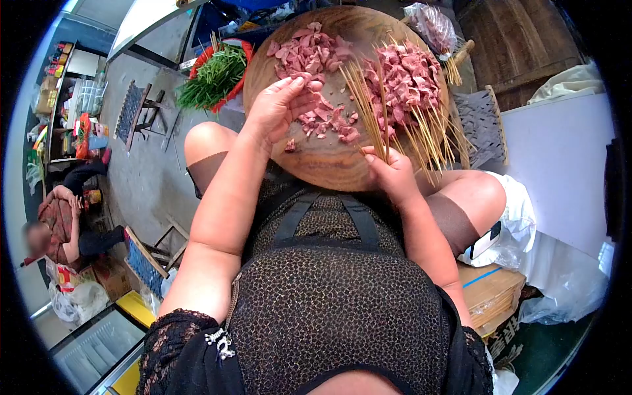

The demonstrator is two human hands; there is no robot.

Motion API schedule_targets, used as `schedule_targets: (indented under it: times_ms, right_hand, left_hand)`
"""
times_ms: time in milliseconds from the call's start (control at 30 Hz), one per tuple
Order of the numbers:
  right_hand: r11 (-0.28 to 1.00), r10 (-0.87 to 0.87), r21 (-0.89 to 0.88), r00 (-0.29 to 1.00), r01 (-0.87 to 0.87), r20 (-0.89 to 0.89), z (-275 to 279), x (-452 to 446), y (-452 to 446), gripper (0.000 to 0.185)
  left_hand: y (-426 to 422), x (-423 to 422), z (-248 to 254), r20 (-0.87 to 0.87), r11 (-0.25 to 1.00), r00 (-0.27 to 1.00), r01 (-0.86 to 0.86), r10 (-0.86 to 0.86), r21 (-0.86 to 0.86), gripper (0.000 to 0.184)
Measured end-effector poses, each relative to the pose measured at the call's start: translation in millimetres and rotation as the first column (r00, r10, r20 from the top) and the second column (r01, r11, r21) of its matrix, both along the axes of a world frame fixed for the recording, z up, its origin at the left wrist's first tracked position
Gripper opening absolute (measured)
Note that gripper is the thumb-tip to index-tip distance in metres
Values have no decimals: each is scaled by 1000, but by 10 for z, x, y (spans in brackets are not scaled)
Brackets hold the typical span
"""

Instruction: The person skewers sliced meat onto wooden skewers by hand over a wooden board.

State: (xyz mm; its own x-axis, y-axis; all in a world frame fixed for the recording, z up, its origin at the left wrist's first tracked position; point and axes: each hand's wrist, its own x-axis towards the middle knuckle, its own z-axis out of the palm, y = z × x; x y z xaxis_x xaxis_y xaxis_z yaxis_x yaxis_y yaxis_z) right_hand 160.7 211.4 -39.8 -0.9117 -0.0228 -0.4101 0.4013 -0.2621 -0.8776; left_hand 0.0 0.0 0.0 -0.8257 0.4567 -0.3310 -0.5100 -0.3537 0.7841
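Brown wood makes up the round board (316,164) beneath both hands. The right hand (393,172) grips a bunch of thin sticks (366,112) between thumb and fingers, their far ends fanning out ahead of it. The left hand (282,108) is bent over loose pink meat (309,49), thumb and fingers drawn close; whether they pinch a piece, I cannot tell. More meat lies between the hands. Beyond the right hand is a heap of loaded skewers (411,79); out left of the left hand, a red-rimmed basket (248,50) holds greens (210,82).
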Motion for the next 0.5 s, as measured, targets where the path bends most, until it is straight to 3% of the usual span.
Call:
schedule_targets:
  times_ms: [67,200,267,333,400,500]
  right_hand:
    - [1000,7,-11,1000,-7,-6,31,-1,-2,23]
    - [992,-46,-112,998,50,36,9,-9,-15,23]
    - [970,23,-241,985,19,171,107,-20,16,24]
    - [968,25,-251,985,19,172,134,-35,15,24]
    - [964,29,-264,983,20,179,135,-31,-8,25]
    - [973,0,-227,987,37,159,115,-48,-43,24]
  left_hand:
    - [55,43,1,-2,996,997,77,-77,-42,25]
    - [132,78,-30,30,998,998,62,-62,-24,26]
    - [134,67,24,37,998,998,54,-53,-24,26]
    - [181,56,6,44,999,998,45,-44,-17,26]
    - [263,52,-78,34,990,998,50,-55,130,29]
    - [377,69,-85,6,992,1000,25,-26,121,31]
